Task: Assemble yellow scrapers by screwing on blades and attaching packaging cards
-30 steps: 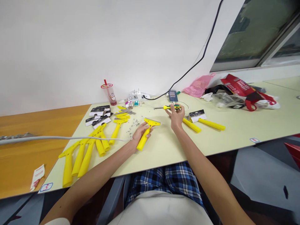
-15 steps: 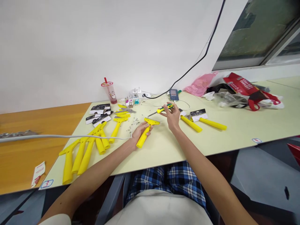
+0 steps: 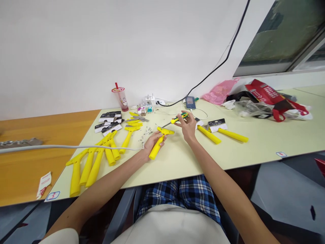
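My left hand (image 3: 151, 141) is closed around a yellow scraper (image 3: 156, 147), its wide head turned up and away from me. In my right hand (image 3: 187, 128) is a screwdriver (image 3: 179, 118) with a green and yellow handle. The screwdriver's shaft slants down to the left, and its tip meets the scraper's head; whether a screw sits under it is too small to tell. Small metal screws (image 3: 147, 133) lie scattered just beyond my left hand. Left of them rest a yellow scraper handle (image 3: 127, 139) and a small pile of yellow head pieces and blades (image 3: 135, 120).
Several yellow handles (image 3: 87, 166) lie at the left, below black-and-white cards (image 3: 111, 127). Two carded scrapers (image 3: 232, 135) lie right of my hand. At the back stand a drink cup (image 3: 122, 100), a power strip (image 3: 149, 100) and a phone (image 3: 190, 102). Bags (image 3: 264, 98) fill the far right. A white cable (image 3: 63, 146) crosses the left side.
The view has shifted slightly, moving everything a little to the right. Both hands keep their grip, and the screwdriver tip remains at the scraper's head.
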`<state>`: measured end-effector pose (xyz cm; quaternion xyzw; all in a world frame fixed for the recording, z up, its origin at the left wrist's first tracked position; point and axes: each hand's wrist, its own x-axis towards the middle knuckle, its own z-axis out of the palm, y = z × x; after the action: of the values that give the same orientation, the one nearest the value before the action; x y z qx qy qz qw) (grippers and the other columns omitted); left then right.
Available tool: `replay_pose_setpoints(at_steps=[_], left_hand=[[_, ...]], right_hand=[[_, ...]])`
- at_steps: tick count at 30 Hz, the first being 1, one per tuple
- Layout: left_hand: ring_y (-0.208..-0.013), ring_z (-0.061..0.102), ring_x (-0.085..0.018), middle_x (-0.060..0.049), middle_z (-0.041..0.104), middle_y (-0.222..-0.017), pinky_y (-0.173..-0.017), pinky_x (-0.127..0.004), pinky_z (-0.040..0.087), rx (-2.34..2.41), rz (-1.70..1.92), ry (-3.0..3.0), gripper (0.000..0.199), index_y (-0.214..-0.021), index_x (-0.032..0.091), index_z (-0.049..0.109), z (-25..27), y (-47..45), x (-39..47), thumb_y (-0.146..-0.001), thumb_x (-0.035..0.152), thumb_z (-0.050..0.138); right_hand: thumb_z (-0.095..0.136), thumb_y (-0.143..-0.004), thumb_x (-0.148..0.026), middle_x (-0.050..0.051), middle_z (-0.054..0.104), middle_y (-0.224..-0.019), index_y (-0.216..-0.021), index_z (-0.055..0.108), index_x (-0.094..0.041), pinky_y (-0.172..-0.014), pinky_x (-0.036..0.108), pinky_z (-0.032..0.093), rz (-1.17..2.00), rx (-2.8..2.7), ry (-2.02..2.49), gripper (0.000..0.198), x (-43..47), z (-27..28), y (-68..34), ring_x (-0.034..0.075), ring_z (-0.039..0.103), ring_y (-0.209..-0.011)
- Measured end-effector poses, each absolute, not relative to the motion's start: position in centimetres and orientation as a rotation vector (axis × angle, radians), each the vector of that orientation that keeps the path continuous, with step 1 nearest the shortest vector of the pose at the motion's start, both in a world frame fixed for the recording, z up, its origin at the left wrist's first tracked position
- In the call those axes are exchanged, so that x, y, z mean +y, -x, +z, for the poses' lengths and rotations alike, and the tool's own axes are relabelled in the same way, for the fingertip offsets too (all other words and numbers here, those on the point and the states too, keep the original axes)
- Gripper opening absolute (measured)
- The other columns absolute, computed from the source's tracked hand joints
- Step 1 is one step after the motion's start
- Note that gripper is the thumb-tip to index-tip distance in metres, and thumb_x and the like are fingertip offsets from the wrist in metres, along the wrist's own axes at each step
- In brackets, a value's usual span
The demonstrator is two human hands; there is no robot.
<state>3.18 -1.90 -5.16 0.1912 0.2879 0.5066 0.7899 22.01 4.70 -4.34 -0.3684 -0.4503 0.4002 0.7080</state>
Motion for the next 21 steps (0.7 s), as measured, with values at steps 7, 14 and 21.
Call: replay_pose_setpoints(at_steps=[7, 14, 21], left_hand=[[-0.084, 0.074, -0.013, -0.016, 0.073, -0.126, -0.047, -0.014, 0.043, 0.615, 1.090, -0.420, 0.046, -0.121, 0.018, 0.059, -5.26, -3.14, -1.91, -0.081, 0.002, 0.074], [-0.083, 0.074, -0.012, -0.017, 0.071, -0.132, -0.047, -0.014, 0.042, 0.586, 1.079, -0.430, 0.053, -0.132, 0.019, 0.060, -4.66, -3.05, -2.09, -0.083, 0.002, 0.073], [-0.080, 0.072, -0.011, -0.018, 0.072, -0.130, -0.046, -0.014, 0.042, 0.540, 1.041, -0.464, 0.045, -0.127, 0.015, 0.062, -4.53, -3.01, -2.23, -0.085, 0.002, 0.071]], right_hand=[[0.091, -0.078, -0.059, -0.001, 0.070, -0.100, -0.117, 0.067, -0.027, -0.084, 0.045, 0.074, 0.899, -0.988, 0.814, 0.056, 4.57, -4.26, -22.02, 0.021, 0.081, -0.087], [0.094, -0.073, -0.061, 0.000, 0.074, -0.099, -0.108, 0.070, -0.025, -0.083, 0.042, 0.074, 0.967, -0.899, 0.898, 0.056, 4.89, -4.45, -22.19, 0.022, 0.080, -0.095], [0.100, -0.072, -0.055, 0.000, 0.075, -0.087, -0.093, 0.072, -0.021, -0.078, 0.038, 0.076, 1.180, -0.783, 0.967, 0.049, 5.34, -4.69, -22.50, 0.017, 0.079, -0.076]])
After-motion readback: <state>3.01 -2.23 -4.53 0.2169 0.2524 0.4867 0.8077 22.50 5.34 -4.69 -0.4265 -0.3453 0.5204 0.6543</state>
